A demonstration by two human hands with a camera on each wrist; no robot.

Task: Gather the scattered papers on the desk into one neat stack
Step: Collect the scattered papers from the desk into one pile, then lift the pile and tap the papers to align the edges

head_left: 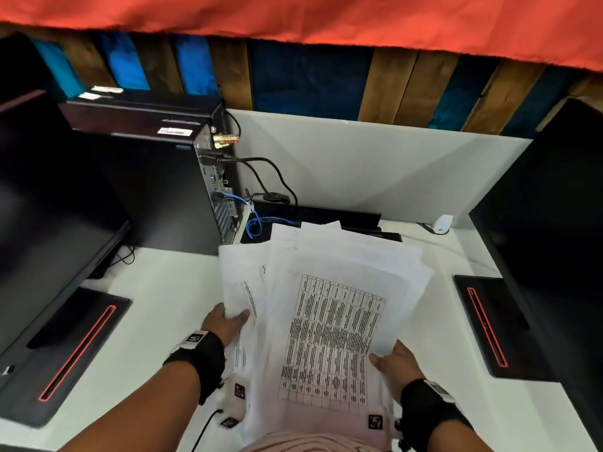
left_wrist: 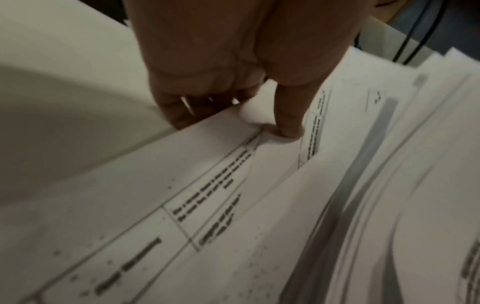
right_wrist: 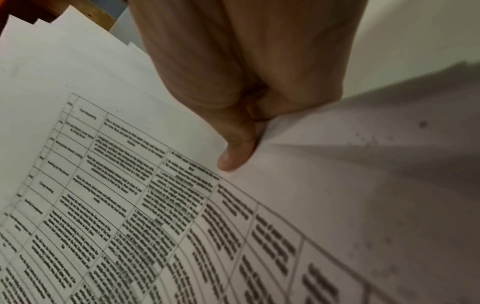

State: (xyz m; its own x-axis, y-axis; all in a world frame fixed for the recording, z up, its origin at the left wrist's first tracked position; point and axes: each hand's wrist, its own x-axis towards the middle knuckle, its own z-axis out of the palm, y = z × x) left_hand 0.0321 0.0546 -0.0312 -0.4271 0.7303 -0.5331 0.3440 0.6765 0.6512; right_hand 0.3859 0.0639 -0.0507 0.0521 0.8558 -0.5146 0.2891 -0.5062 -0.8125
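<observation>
A fanned bundle of white papers [head_left: 326, 288] is held up over the white desk [head_left: 156, 288]; the top sheet carries a printed table [head_left: 332, 337]. My left hand [head_left: 228, 321] grips the bundle's left edge, thumb on top [left_wrist: 291, 123] and fingers curled underneath [left_wrist: 182, 111]. Gripping the right edge, my right hand [head_left: 394, 363] presses its thumb [right_wrist: 233, 156] on the top sheet [right_wrist: 130, 185] with the fingers hidden below. The sheets [left_wrist: 259, 205] are offset from one another, their far corners staggered.
A black computer tower [head_left: 156, 177] with cables [head_left: 261, 177] stands at the back left. Dark monitors flank the desk, with bases at left [head_left: 65, 353] and right [head_left: 489, 324]. A white partition [head_left: 375, 171] closes the back. A small white device [head_left: 443, 223] sits at back right.
</observation>
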